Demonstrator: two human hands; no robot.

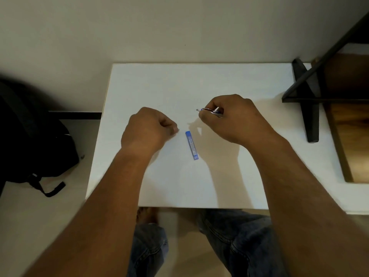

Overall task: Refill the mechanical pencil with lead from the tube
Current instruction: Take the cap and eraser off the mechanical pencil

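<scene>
1. Slim blue-and-silver mechanical pencil [211, 111]: held in the right hand [233, 118], above the far middle of the flat white rectangular desk [199, 80]. One end points left, clear of the fingers; whether it is the tip or the cap end cannot be told. Judged light and rigid, with a smooth barrel apt to roll between fingers. Best taken mid-barrel, leaving the filling end free.

2. Right-hand grip: fingers curled closed around the pencil barrel, thumb and forefinger pinching it.

3. Narrow blue rectangular plastic lead tube with a pale label [191, 145]: lying flat on the desk between the two hands, touched by neither, long axis running roughly towards and away from the person. Whether its cap is on cannot be told. Judged very light, stiff and slick-sided; take by the long edges, open end kept upward so the leads do not spill.

4. Left hand [147, 128]: just left of the tube's far end, fingers curled into a tight pinch. A tiny pale speck shows at the fingertips; too small to say whether it is a lead, a cap or nothing.

5. Lead itself: not clearly visible. Judged hair-thin and brittle; hold near the end being inserted, push along its axis only.

6. Black fabric backpack [30, 136]: on the floor left of the desk, apart from the work.
</scene>
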